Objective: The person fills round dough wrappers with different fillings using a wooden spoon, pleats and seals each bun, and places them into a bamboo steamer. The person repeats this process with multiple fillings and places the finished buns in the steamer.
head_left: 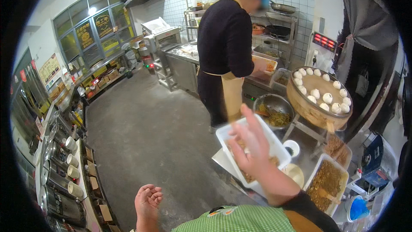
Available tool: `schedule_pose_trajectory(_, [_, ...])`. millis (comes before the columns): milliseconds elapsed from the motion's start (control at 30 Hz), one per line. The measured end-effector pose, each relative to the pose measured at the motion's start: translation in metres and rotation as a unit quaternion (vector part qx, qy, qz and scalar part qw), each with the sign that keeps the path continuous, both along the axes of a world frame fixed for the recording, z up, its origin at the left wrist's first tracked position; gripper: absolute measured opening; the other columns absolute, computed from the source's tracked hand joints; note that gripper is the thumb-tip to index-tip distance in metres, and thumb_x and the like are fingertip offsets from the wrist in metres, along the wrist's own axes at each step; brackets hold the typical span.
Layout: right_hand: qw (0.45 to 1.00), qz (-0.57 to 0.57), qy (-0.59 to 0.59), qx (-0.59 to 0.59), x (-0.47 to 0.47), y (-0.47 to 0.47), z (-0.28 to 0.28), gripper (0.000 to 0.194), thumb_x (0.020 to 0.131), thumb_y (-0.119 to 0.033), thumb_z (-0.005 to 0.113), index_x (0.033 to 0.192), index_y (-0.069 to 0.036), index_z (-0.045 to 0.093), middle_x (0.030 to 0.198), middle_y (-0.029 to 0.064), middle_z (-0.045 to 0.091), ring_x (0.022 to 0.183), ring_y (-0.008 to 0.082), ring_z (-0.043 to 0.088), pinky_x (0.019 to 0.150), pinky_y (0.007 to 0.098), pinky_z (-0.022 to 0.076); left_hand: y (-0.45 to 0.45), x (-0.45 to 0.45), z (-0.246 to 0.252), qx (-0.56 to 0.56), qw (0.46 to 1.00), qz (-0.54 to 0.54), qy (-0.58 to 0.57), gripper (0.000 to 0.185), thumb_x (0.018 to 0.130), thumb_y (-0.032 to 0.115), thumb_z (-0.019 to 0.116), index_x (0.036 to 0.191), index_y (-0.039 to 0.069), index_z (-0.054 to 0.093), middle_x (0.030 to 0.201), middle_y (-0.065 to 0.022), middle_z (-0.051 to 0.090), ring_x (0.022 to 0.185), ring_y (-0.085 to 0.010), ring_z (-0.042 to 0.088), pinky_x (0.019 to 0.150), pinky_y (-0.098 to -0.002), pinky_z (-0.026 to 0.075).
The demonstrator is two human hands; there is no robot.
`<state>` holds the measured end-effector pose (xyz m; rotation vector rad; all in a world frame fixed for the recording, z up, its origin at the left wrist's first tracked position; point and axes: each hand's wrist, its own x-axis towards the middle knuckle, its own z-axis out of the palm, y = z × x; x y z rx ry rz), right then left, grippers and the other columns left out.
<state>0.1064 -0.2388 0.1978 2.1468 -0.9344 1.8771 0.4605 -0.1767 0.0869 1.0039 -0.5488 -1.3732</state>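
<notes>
My right hand [252, 145], blurred, is raised with its fingers apart and nothing in it. It hides part of a white plastic tub [227, 135] of brownish filling. Low in the picture, my left hand [148, 198] hangs above the floor beside my green checked apron [238, 220], fingers loosely curled and holding nothing I can see. Right of the tub are a small white bowl [292, 148] with dark contents and a pale round dish [294, 172]. Another tub of chopped brown filling [325, 183] has a wooden spatula [328, 196] in it.
A co-worker [225, 38] in a blue hair net stands at the back counter. A round steamer [317, 85] bears several buns. Beneath it is a metal stand [305, 125], beside a steel bowl of greens [273, 112]. Electric cookers [61, 196] and stacked paper cups [74, 170] line the left.
</notes>
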Motion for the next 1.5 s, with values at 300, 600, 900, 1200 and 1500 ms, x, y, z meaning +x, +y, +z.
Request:
schedule_pose_trajectory(300, [0.998,-0.044,0.022,0.043,-0.010,-0.055,-0.010,0.038,0.075,0.009,0.068,0.112,0.001,0.065,0.137,0.0309,0.049,0.076,0.0206,0.067,0.067,0.0293,0.0539,-0.097,-0.023,-0.008,0.069,0.996,-0.059,0.004,0.019,0.093,0.007,0.048,0.108,-0.003,0.053,0.092,-0.0219,0.066,0.075,-0.0258,0.066,0.067,-0.0334,0.056])
schedule_pose_trajectory(600, [0.978,-0.175,0.109,0.040,0.018,-0.075,-0.002,0.040,0.072,0.010,0.068,0.111,-0.001,0.066,0.133,0.0294,0.053,0.075,0.0226,0.069,0.065,0.0314,0.0562,-0.231,-0.036,-0.019,0.032,0.967,-0.251,0.024,0.020,0.093,0.008,0.047,0.108,-0.002,0.055,0.094,-0.0194,0.068,0.078,-0.0226,0.067,0.069,-0.0322,0.056])
schedule_pose_trajectory(900, [0.895,-0.282,0.141,0.315,0.026,-0.042,-0.087,0.031,0.078,-0.007,0.066,0.109,-0.006,0.066,0.135,0.0141,0.054,0.102,0.0297,0.067,0.073,0.0403,0.0579,-0.313,-0.063,-0.067,0.101,0.927,-0.362,0.003,0.023,0.097,0.019,0.052,0.110,-0.001,0.057,0.099,-0.0151,0.066,0.082,-0.0198,0.064,0.070,-0.0275,0.055])
schedule_pose_trajectory(1200, [0.734,-0.568,-0.085,0.362,-0.088,0.076,-0.203,0.026,0.083,-0.010,0.065,0.109,-0.012,0.067,0.115,0.0099,0.066,0.094,0.0332,0.066,0.078,0.0398,0.0556,-0.305,-0.116,-0.046,0.033,0.916,-0.400,0.025,0.027,0.100,0.025,0.049,0.113,0.003,0.058,0.102,-0.0136,0.065,0.083,-0.0186,0.061,0.073,-0.0279,0.052])
schedule_pose_trajectory(1500, [0.571,-0.593,0.005,0.568,-0.204,0.143,-0.347,0.025,0.084,-0.011,0.060,0.105,-0.001,0.068,0.118,0.0201,0.057,0.115,0.0362,0.053,0.099,0.0427,0.0436,-0.236,-0.202,-0.004,-0.064,0.898,-0.429,-0.067,0.021,0.096,0.010,0.048,0.111,0.002,0.059,0.102,-0.0165,0.070,0.084,-0.0235,0.068,0.072,-0.0329,0.054])
